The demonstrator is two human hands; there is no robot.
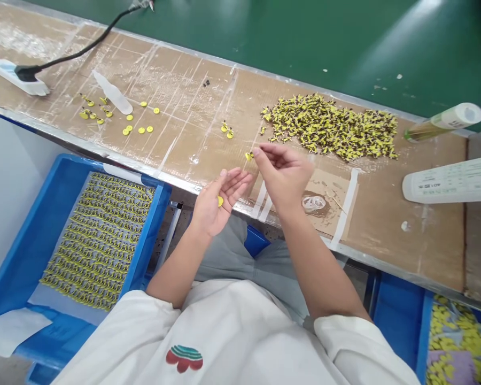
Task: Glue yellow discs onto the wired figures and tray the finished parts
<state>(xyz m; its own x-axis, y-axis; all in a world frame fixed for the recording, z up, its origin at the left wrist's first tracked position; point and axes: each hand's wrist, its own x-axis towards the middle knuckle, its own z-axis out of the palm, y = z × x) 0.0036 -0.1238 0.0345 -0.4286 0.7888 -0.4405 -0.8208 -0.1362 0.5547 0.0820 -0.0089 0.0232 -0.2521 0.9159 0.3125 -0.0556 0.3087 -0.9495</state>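
My left hand (216,206) is palm up with its fingers loosely stretched, and a small yellow disc (220,201) lies in the palm. Just to its right, my right hand (286,174) pinches a small yellow figure piece (249,156) with a round base between thumb and fingertips. The two hands are close but apart, above the bench's front edge. Two similar figure pieces (226,130) stand on the cardboard beyond them. A large heap of dark-and-yellow small parts (332,127) lies behind my right hand.
Yellow discs (143,104), several figure pieces (100,112) and a white dropper bottle (112,92) are left on the cardboard-covered bench (192,91). A blue tray (24,235) holds rows of yellow pieces. Right are two bottles (449,179) (444,122), a glue puddle (314,202) and a bin (403,315).
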